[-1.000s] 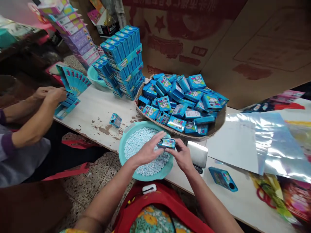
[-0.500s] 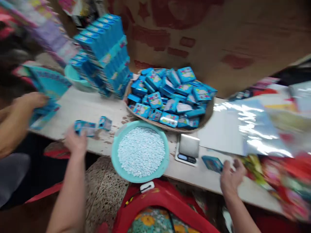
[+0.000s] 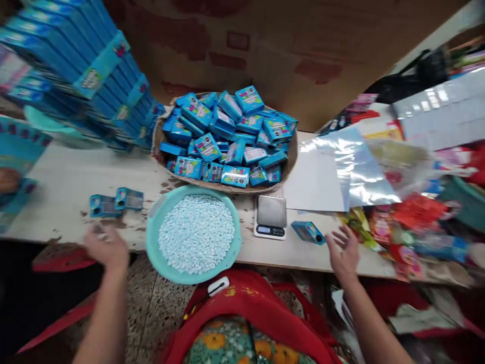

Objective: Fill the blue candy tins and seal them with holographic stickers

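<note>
My left hand (image 3: 106, 246) hovers at the table's front edge, slightly blurred, its fingers loosely apart with nothing visible in them. Just beyond it lie two small blue boxes, one box (image 3: 104, 206) touching or overlapping the other box (image 3: 129, 198). To the right, my right hand (image 3: 344, 253) is open, fingers spread, beside a single blue box (image 3: 307, 232) lying on the table. Between my hands stand a turquoise basin (image 3: 150, 235) filled with pale blue, pellet-like pieces (image 3: 197, 232) and a small digital scale (image 3: 271, 215) with a bare metal plate.
Behind the basin, a cardboard tray (image 3: 293, 159) is heaped with blue boxes. Tall stacks of blue cartons (image 3: 91, 76) stand at the left, near another person's hand (image 3: 9, 180). White sheets (image 3: 314, 177), glossy plastic (image 3: 364, 172) and colourful wrappers (image 3: 417, 212) cover the right side.
The view has swung to the right. My left hand has come off the blue boxes, which now sit together. My right hand's fingers have spread beside the single box.
</note>
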Tool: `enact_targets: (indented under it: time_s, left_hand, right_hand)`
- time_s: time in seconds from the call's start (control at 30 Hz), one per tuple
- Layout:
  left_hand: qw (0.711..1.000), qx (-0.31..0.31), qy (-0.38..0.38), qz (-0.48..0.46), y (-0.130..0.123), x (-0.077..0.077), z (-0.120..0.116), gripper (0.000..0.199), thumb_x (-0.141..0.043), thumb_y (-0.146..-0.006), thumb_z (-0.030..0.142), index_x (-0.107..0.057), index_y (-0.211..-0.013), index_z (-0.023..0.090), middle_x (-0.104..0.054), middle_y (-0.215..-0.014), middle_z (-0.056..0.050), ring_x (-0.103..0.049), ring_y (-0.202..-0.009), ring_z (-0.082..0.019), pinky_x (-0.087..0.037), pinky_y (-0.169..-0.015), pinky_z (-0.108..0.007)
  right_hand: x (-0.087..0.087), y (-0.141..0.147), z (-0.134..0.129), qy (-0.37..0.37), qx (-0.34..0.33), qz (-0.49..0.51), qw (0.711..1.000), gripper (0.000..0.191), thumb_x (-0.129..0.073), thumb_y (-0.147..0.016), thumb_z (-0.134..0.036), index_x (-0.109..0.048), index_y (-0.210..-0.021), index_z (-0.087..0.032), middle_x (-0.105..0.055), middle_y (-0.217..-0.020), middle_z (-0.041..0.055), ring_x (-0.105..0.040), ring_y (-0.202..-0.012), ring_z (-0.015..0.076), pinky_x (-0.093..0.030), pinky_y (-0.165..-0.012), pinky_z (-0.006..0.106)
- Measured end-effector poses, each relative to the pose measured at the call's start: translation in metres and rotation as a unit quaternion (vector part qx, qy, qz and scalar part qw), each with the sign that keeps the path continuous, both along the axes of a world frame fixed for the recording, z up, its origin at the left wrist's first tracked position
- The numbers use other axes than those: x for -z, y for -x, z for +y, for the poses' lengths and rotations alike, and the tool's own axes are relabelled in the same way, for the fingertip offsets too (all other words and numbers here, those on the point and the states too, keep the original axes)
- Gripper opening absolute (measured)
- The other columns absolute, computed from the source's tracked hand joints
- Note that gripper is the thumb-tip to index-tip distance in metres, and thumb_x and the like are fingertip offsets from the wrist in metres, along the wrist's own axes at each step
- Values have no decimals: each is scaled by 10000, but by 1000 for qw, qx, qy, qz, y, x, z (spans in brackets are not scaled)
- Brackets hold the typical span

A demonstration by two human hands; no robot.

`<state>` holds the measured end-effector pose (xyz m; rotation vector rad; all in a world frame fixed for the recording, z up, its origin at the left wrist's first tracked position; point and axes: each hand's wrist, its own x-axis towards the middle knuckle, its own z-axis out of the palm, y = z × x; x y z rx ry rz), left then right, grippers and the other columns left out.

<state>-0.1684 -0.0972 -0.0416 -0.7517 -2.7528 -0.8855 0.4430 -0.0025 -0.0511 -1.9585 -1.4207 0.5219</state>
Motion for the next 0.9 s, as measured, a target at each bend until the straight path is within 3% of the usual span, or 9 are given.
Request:
enact_targets:
  time_s: [0.07, 0.13, 0.27, 0.47, 0.57, 0.67, 0.73, 0.8, 0.9]
  left_hand:
    - [992, 114, 3, -62, -51, 10, -14, 419, -428, -842, 426, -498, -1157, 160, -567, -1174, -139, -536, -1107, -295, -436, -952, -495]
    - [967, 220, 52, -120, -107, 20, -19, 496, -449, -848, 434, -446, -1263, 162, -509, -1291, -160, -469, -1213, -284, -367, -1029, -472]
    - [969, 164, 136, -121, -176, 33, -5, 679, -467, -834, 511, -348, -1373, 115, -311, -1446, -238, -177, -1384, -364, -122, -1093, -587]
    - [980, 125, 91, -122, -170, 44, 51, 586, -494, -816, 540, -501, -1278, 179, -404, -1389, -199, -257, -1334, -376, -184, -1057, -583]
    - [979, 137, 65, -137, -166, 48, 74, 396, -554, -796, 465, -638, -1078, 200, -509, -1253, -168, -388, -1243, -344, -286, -1028, -505]
    - [970, 144, 33, -192, -169, 47, 81, 273, -606, -758, 378, -674, -949, 194, -571, -1118, -136, -489, -1139, -304, -344, -998, -433]
    - [952, 111, -25, -285, -170, 43, 79, 240, -651, -712, 355, -669, -885, 190, -610, -1028, -106, -525, -1081, -286, -367, -977, -407]
    - [921, 56, -83, -376, -170, 35, 76, 276, -689, -669, 364, -648, -871, 180, -635, -954, -85, -554, -1029, -271, -409, -927, -388]
    - [833, -39, -184, -520, -165, 18, 71, 377, -744, -613, 347, -615, -916, 164, -649, -896, -71, -606, -909, -234, -483, -775, -324]
  right_hand:
    - [-6, -7, 13, 9, -99, -75, 992, 812, -646, -666, -557, -376, -1347, -207, -447, -1294, 153, -520, -1103, 293, -471, -881, 454]
    - [-6, -6, 25, 54, -187, -133, 972, 777, -627, -681, -568, -403, -1348, -235, -469, -1264, 129, -534, -1072, 286, -492, -846, 428]
    - [5, 9, 38, 191, -247, -235, 921, 594, -420, -817, -531, -404, -1361, -293, -531, -1116, 87, -591, -949, 275, -511, -747, 430]
    - [16, 8, 38, 235, -168, -218, 932, 549, -396, -783, -610, -615, -1149, -264, -520, -1046, 107, -579, -985, 307, -512, -761, 466]
    - [7, 1, 41, 268, -163, -107, 944, 550, -466, -727, -645, -670, -991, -208, -557, -965, 117, -600, -890, 304, -541, -633, 436]
    - [-2, -7, 42, 329, -180, 70, 925, 595, -644, -634, -575, -610, -1078, -181, -598, -886, 89, -620, -717, 239, -556, -567, 387]
    - [-3, -12, 39, 337, -202, 133, 910, 706, -752, -540, -499, -560, -1142, -185, -620, -806, 44, -612, -638, 206, -558, -590, 379]
    - [-4, -17, 33, 321, -206, 105, 918, 703, -787, -474, -486, -593, -1076, -179, -613, -693, 7, -576, -556, 187, -534, -550, 364]
    - [-16, -16, 25, 253, -149, -11, 956, 569, -757, -478, -559, -668, -882, -167, -585, -599, 3, -516, -492, 168, -474, -479, 330]
